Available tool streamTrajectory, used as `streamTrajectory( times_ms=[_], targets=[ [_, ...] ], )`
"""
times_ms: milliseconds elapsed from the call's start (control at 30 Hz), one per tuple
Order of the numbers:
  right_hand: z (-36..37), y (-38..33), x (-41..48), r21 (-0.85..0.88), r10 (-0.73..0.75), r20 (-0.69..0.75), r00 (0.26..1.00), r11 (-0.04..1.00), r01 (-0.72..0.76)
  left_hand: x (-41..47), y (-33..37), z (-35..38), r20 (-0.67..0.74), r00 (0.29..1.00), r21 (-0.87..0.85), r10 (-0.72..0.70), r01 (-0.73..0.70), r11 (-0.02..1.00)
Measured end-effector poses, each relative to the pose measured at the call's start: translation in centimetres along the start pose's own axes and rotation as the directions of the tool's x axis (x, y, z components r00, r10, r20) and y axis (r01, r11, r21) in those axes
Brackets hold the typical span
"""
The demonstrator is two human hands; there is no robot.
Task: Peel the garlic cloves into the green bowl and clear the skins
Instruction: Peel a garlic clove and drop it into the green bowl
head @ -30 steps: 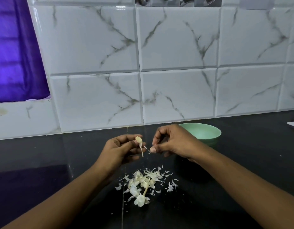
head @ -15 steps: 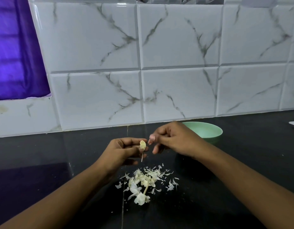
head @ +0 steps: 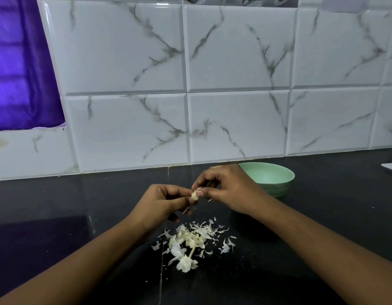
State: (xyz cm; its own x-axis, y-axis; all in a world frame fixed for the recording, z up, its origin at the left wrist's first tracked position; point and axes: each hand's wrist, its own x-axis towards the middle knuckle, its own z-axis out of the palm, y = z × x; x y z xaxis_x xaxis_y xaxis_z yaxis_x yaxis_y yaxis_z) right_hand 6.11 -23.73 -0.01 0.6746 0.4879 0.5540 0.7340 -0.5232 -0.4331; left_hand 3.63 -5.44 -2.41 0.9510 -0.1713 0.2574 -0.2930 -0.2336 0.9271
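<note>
Two hands meet on one garlic clove [head: 194, 195] over the dark tabletop [head: 327, 219].
The left hand [head: 159, 204] pinches the clove from below with curled fingers [head: 179, 191]; the right hand [head: 231, 191] nips its top. The green bowl [head: 287, 182] stands just behind the right hand, near the tiled wall [head: 234, 119]; the skins [head: 190, 241] lie heaped on the tabletop below both hands.

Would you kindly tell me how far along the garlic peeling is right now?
Partly done: a pile of skins lies on the counter, so some peeling has happened. In hand: the left hand holds a garlic clove while the right hand pinches at its skin. Left: drop it into the green bowl, whose contents I cannot see, and clear the skins.
</note>
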Motion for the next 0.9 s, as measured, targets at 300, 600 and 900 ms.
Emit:
streamTrajectory(
  times_ms=[300,600,900],
  targets=[
    [0.07,0.03,-0.02,0.342,0.191,0.037,0.981,0.920,-0.192,-0.06,0.33,-0.17,-0.051,0.994,0.028,0.092,-0.091,0.995],
    [0.13,0.04,-0.18,0.126,0.063,0.038,0.997,0.990,-0.068,-0.11,0.26,0.05,0.001,1.000,-0.063,-0.006,0.006,0.998],
    [-0.73,0.39,-0.03,0.003,0.041,0.127,0.991,0.999,-0.042,0.24,0.17,-0.56,0.106,0.974,-0.207,-0.198,0.217,0.954]
  ],
)
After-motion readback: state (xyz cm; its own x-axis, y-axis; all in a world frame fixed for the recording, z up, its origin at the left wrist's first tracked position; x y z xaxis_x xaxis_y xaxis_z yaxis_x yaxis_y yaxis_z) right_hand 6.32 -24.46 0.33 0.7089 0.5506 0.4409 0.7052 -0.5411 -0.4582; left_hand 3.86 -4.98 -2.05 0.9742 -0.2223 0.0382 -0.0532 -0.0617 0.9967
